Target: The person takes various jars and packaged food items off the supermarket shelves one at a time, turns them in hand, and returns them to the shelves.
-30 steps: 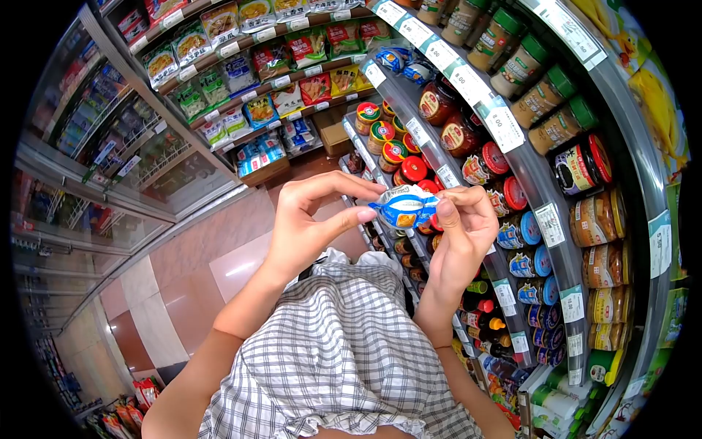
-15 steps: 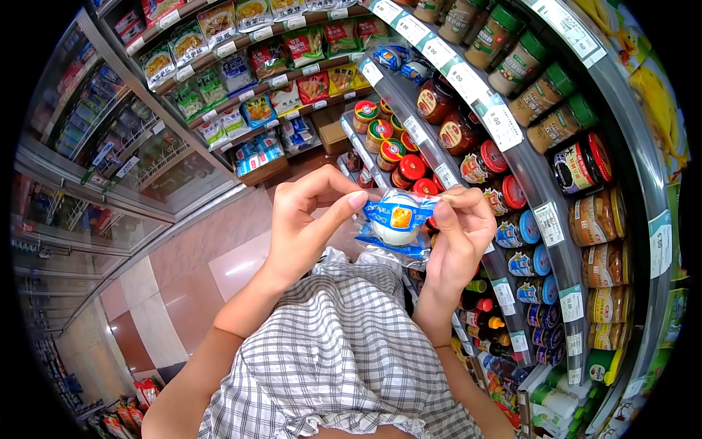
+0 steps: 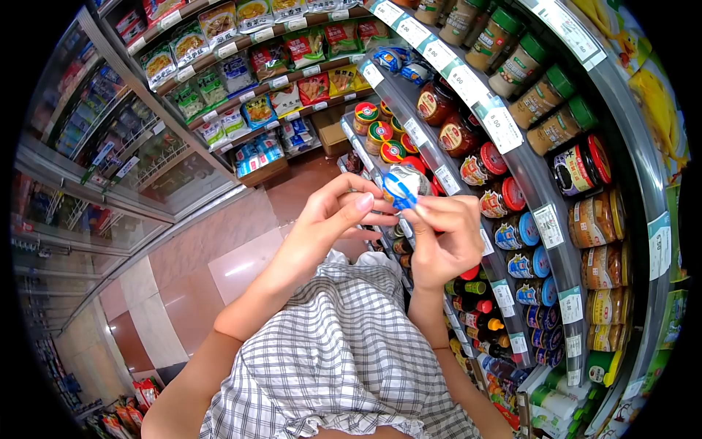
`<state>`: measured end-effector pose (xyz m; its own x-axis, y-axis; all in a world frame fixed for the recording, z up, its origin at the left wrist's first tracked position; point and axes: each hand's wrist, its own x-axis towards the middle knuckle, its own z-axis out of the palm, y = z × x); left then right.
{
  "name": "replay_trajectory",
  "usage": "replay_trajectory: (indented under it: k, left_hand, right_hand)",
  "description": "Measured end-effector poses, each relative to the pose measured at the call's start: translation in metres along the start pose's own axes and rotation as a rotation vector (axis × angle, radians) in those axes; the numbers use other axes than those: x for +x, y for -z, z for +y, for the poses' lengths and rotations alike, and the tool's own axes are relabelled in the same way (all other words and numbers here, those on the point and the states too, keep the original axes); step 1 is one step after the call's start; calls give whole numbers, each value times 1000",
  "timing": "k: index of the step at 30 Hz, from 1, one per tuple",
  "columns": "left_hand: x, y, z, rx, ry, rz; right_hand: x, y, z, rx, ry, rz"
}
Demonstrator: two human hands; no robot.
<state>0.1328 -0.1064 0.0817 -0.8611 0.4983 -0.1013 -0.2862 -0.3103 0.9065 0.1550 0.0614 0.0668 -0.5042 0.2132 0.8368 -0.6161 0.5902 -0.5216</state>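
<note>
A small blue-and-white wrapped packet [image 3: 402, 187] is held up in front of the checked top, near the middle of the view. My right hand [image 3: 446, 235] pinches its lower end between thumb and fingers. At the packet's left side is my left hand [image 3: 338, 212], its fingers apart and the fingertips close to the wrapper; whether they touch it is hard to tell. Behind the packet are jars with red lids [image 3: 393, 151] on a shelf.
Shelves of jars [image 3: 596, 223] and green-lidded bottles [image 3: 520, 64] curve along the right. Bagged foods [image 3: 306, 46] line shelves at the back. Glass-door coolers [image 3: 110, 157] stand on the left beside the tiled floor [image 3: 183, 293]. A cardboard box [image 3: 333, 137] sits low at the back.
The packet has turned on end and risen slightly. My left hand has let go of its left end and opened its fingers; my right hand has moved left and rotated with it.
</note>
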Motion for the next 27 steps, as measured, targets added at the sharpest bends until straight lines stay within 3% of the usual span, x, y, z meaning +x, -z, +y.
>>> replay_trajectory:
  k: [4,14,23,27]
  left_hand:
    - [7,3,0,-100,-45,90]
    - [11,-2,-7,118,-317,271]
    - [19,-8,-15,655,-578,524]
    - [26,3,-15,801,-600,542]
  right_hand:
    - [-5,-6,-1,17,73,-121]
    - [-19,-24,-3,9,86,-135]
    - [-27,-44,-10,-89,49,-110]
    - [-23,-47,-9,14,-63,-227]
